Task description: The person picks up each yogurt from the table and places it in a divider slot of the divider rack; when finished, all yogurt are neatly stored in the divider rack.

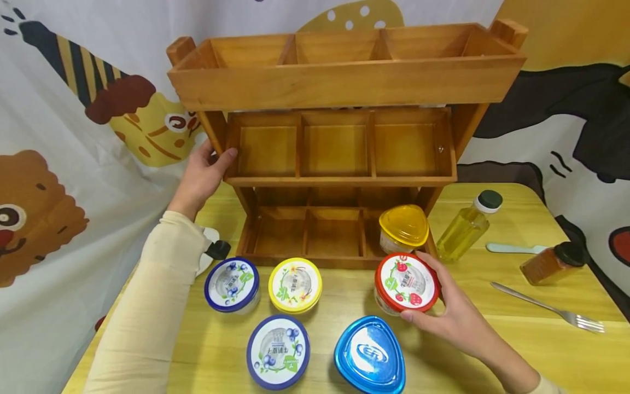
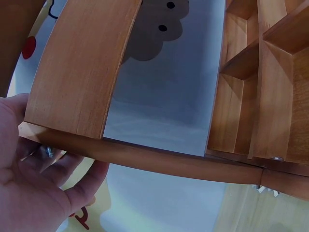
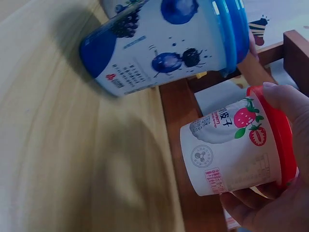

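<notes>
My left hand [image 1: 199, 178] grips the left side of a three-tier wooden rack [image 1: 344, 85] at its middle tier; in the left wrist view the fingers curl round the side rail [image 2: 159, 157]. My right hand [image 1: 455, 312] holds a strawberry yogurt cup [image 1: 406, 283] with a red lid, thumb and fingers round its rim. In the right wrist view the cup [image 3: 231, 145] is above the table beside the rack. A yellow-lidded tub [image 1: 404, 227] sits in the bottom tier's right compartment, just behind the red lid. A blue-lidded tub [image 1: 370, 355] stands nearer me, left of my right hand.
Two blueberry cups [image 1: 232, 285] and a yellow-rimmed cup [image 1: 295, 285] stand in front of the rack. To the right are an oil bottle [image 1: 462, 230], a spice jar [image 1: 552, 264], a pale-handled utensil [image 1: 514, 248] and a fork [image 1: 551, 307]. A printed cloth [image 1: 133, 191] hangs behind.
</notes>
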{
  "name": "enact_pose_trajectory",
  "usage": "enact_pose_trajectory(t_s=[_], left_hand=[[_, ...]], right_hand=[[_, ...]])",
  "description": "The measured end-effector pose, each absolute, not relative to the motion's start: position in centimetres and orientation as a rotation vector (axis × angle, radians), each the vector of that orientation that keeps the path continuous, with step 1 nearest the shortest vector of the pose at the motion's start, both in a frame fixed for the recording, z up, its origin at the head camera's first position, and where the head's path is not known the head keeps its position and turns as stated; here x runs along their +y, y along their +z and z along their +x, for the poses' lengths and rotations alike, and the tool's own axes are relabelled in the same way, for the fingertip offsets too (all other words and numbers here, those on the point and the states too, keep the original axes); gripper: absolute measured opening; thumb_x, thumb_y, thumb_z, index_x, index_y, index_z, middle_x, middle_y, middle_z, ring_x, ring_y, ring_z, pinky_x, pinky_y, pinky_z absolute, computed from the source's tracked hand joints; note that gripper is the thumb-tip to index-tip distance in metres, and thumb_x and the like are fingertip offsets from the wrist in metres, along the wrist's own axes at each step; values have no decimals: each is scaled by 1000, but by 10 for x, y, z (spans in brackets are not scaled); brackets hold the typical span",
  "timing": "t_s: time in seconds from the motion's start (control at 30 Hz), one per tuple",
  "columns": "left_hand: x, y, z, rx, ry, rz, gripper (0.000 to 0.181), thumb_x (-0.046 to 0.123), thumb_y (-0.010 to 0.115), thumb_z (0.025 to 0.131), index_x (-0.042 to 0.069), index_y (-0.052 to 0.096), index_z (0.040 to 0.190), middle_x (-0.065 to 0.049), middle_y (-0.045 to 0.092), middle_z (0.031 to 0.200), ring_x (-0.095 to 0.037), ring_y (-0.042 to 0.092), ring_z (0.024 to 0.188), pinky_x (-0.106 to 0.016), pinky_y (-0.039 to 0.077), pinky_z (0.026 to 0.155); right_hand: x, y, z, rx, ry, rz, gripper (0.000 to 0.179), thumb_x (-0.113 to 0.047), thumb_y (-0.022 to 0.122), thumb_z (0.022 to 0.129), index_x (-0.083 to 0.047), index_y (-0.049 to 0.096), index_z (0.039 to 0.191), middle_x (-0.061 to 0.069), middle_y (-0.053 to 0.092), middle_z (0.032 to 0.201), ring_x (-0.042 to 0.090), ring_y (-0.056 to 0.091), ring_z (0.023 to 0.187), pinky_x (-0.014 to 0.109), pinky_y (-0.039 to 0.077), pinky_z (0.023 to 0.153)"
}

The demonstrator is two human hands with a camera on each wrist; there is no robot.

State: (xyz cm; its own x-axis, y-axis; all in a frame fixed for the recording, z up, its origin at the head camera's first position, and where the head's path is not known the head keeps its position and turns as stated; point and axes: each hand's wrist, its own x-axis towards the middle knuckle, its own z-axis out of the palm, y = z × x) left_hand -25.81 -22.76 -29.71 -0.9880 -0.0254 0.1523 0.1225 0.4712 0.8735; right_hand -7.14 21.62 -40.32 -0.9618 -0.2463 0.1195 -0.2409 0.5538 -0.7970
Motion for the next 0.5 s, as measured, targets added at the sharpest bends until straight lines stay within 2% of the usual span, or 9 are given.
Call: enact_pose_trajectory(t_s=[0.23,0.5], left_hand=[[-227,-296,-259,-2571,-1538,-86,58,45,51,100,15,39,149,-12,49,145,-25,50,132,-45,44,109],[-228,-296,-258,-2564,-1549,-77,58,44,51,100,15,39,149,-12,48,147,-26,49,134,-44,43,110]], right_hand=[[213,-389,-73,2744,-1422,-454,100,-20,86,77,-27,22,154,7,47,139,-1,48,116,11,46,91],[211,-384,-74,2726,-1438,-469,100,-18,85,77,-27,22,154,8,47,140,-2,47,117,8,43,93]])
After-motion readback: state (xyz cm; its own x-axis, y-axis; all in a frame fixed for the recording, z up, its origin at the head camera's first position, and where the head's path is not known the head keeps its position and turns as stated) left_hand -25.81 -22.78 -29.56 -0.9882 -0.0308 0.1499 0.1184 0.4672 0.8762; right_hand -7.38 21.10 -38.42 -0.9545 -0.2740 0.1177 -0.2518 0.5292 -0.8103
